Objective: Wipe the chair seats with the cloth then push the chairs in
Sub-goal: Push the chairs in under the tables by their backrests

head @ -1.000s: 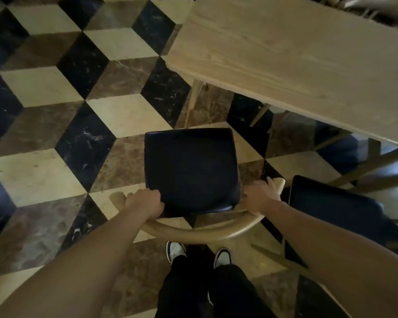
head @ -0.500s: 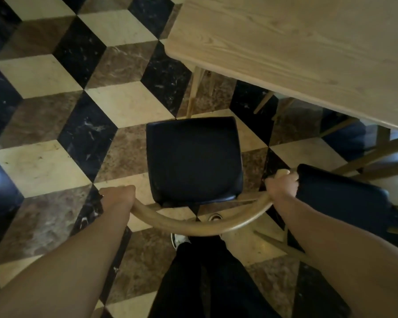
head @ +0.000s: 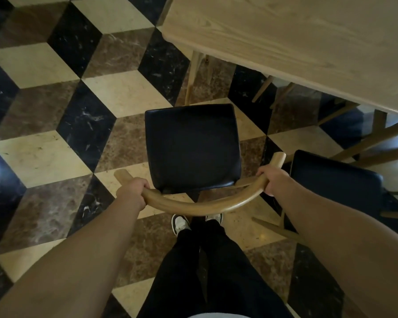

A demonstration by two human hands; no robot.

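Observation:
A wooden chair with a black padded seat (head: 192, 148) stands in front of me on the floor, short of the table. Its curved wooden backrest (head: 200, 204) runs between my hands. My left hand (head: 132, 191) grips the backrest near its left end. My right hand (head: 272, 180) grips it near the right end. A second chair with a black seat (head: 333, 180) stands to the right, partly behind my right arm. No cloth is in view.
The light wooden table (head: 296, 42) fills the upper right, its leg (head: 193, 76) just beyond the chair's front. More chair legs show under the table. The floor is a black, brown and cream cube-pattern tile (head: 44, 152). My feet (head: 180, 223) stand right behind the chair.
Both hands shifted along the backrest and still grip it. The chair's backrest swung a little, and the view moved so the table edge sits closer to the seat.

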